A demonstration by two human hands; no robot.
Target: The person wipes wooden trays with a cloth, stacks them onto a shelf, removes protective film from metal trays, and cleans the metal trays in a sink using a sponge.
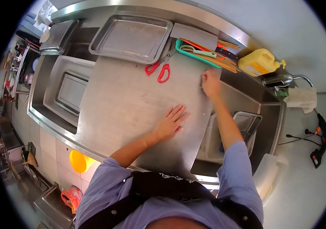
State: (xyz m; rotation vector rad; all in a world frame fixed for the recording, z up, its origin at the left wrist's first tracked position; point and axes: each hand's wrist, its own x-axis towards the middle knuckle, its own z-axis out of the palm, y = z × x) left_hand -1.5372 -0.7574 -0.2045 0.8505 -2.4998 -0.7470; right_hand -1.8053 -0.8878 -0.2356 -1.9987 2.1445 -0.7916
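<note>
My left hand (170, 124) lies flat, palm down and fingers spread, on the steel worktop (121, 99). Near the worktop's right edge, my right hand (210, 84) has its fingers curled together; whatever they may hold is too small to make out. Just beyond it sits a green basket (197, 57) with wooden sticks (229, 66), a pale-green-handled tool (205, 53) and a black-handled tool (227, 53). Red-handled scissors (164, 72) lie on the worktop to the left of the basket, blades pointing away from me. A shallow steel tray (132, 36) stands behind them.
Sink basins flank the worktop: the left holds a pale tub (54, 91), the right a steel tray (252, 118). At the back right are a yellow pump jug (258, 63), a faucet (281, 80) and a cloth (301, 98). A yellow bucket (79, 161) stands on the floor.
</note>
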